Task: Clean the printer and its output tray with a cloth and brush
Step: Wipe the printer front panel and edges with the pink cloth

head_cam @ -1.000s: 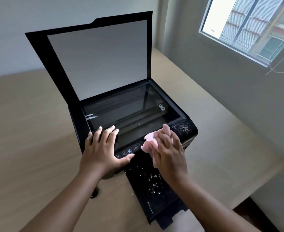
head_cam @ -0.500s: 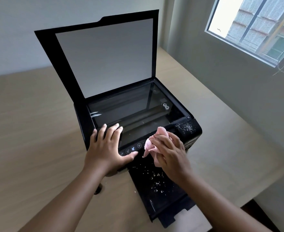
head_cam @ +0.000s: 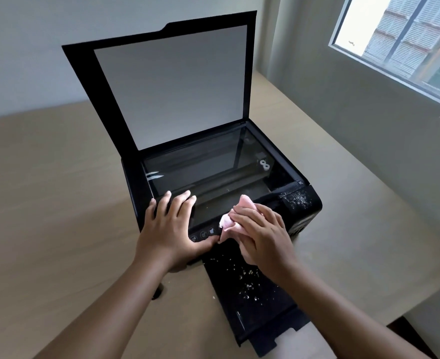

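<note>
A black printer (head_cam: 304,211) stands on the wooden table with its scanner lid (head_cam: 172,86) raised and the glass (head_cam: 213,167) exposed. My right hand (head_cam: 263,234) holds a crumpled pink cloth (head_cam: 229,221) against the front control strip. My left hand (head_cam: 169,226) lies flat on the printer's front left corner, fingers spread on the glass edge. The black output tray (head_cam: 265,307) sticks out toward me, sprinkled with pale crumbs. More crumbs sit on the printer's front right corner (head_cam: 298,199). No brush is in view.
The light wooden table (head_cam: 45,203) stretches to the left and right of the printer. A wall with a window (head_cam: 400,42) runs along the right side. A small dark object (head_cam: 158,292) shows under my left forearm. The table's near right edge (head_cam: 369,304) drops off.
My right hand has slid the pink cloth leftward along the front strip, closer to my left thumb. The left hand has stayed on the printer's corner.
</note>
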`<state>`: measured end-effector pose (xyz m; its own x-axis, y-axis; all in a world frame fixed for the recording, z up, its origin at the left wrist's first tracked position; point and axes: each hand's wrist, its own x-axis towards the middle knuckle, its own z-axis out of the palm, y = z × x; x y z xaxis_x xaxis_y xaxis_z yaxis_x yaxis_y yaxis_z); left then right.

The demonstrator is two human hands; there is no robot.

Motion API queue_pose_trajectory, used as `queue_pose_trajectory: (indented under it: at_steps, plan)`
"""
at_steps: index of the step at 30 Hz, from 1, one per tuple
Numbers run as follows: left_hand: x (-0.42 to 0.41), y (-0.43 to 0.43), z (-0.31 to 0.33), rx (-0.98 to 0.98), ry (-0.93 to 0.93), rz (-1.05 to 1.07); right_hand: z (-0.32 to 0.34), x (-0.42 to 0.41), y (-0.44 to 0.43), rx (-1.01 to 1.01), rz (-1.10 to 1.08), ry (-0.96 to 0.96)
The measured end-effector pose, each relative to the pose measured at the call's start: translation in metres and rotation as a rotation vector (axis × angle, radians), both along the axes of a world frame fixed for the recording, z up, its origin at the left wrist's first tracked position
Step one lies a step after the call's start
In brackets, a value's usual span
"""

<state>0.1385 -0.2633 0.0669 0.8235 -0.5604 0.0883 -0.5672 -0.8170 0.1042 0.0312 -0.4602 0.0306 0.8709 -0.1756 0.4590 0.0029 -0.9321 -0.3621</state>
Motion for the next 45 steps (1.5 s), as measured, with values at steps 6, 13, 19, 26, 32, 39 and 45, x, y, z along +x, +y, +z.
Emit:
queue_pose_trajectory:
  at_steps: [6, 13, 19, 26, 32, 39, 45]
  plan:
    - [0.003, 0.000, 0.000, 0.016, 0.001, -0.004, 0.001, 0.000, 0.016, 0.203, -0.146, -0.027]
    - [0.001, 0.001, 0.001, -0.006, 0.004, -0.008, 0.009, -0.001, 0.017, -0.017, -0.004, 0.020]
    - [0.000, 0.002, 0.003, 0.004, 0.010, -0.005, 0.000, -0.017, -0.002, 0.073, -0.162, 0.055]
    - [0.001, 0.001, 0.002, 0.003, 0.005, -0.003, 0.009, -0.014, -0.005, -0.029, -0.093, 0.091]
    - [0.001, 0.002, 0.000, 0.001, 0.006, -0.002, 0.007, -0.018, -0.007, -0.084, -0.245, 0.123]
    - [0.002, 0.002, -0.002, -0.008, 0.013, -0.005, 0.000, -0.013, -0.011, 0.040, -0.221, 0.222]
    - [0.004, 0.002, -0.001, -0.020, 0.009, -0.011, 0.033, -0.020, -0.040, 0.148, -0.171, 0.072]
